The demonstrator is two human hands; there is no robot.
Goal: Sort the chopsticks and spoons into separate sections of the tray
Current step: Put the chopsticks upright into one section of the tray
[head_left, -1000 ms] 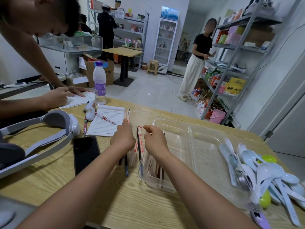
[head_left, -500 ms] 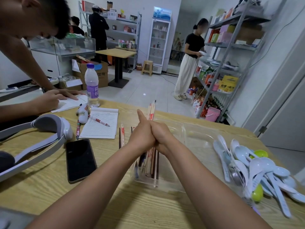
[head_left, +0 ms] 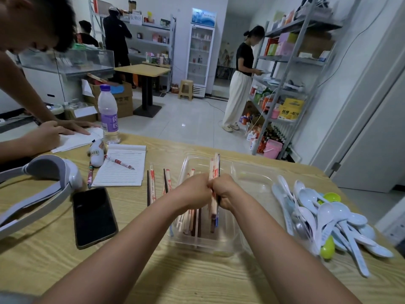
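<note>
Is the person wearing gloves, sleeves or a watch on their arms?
No. Both forearms are bare all the way into view, with no sleeves showing. The left hand and right hand wear no gloves, and no watch, bracelet or ring is visible.

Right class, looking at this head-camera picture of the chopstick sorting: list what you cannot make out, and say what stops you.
- Head view: middle of the bundle of paper-wrapped chopsticks, covered by the left hand and right hand.
- Grey and white headset, cut off by the left edge.
- Pale blue plastic spoons: exact count, they overlap.
- Print on the chopstick wrappers: too small.
</note>
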